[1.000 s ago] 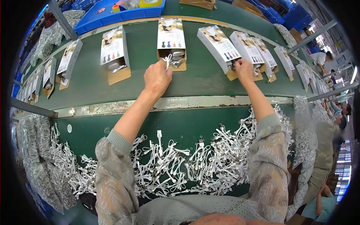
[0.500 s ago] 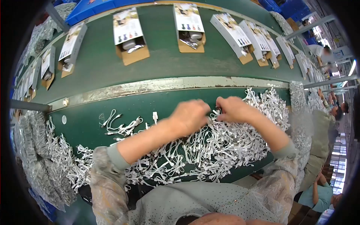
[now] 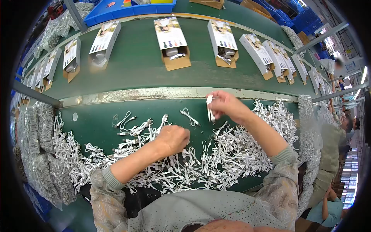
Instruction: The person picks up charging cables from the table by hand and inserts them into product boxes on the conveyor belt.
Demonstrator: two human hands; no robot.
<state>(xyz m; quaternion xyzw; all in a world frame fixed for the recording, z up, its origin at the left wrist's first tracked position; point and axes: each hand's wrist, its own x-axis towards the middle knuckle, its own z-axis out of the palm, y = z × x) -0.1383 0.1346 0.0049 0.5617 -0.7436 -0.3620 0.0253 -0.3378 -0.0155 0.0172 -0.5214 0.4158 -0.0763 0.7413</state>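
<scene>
My right hand (image 3: 228, 107) is raised above the green work surface, its fingers pinched round a white cable (image 3: 210, 108). Lower and to the left, my left hand (image 3: 172, 140) is closed over the pile of white cables (image 3: 243, 154); a bit of white shows by its fingertips, too small to name. One bundled cable (image 3: 189, 117) lies apart between the hands. Beyond the metal rail, open-ended printed boxes (image 3: 170, 34) lie on the green belt (image 3: 131, 77), with silvery packets and white parts in their near ends.
A pale worn rail (image 3: 154, 94) separates belt and work surface. A blue tray (image 3: 127, 10) stands at the far side. Bagged items (image 3: 34, 135) are stacked at the left, with more clear bags (image 3: 308, 147) at the right. Other people, one in teal (image 3: 325, 210), are at the right.
Both hands have left the boxes and come back over the cables. Since then they have moved apart, the right now lifting a cable. The boxes have shifted rightwards along the belt.
</scene>
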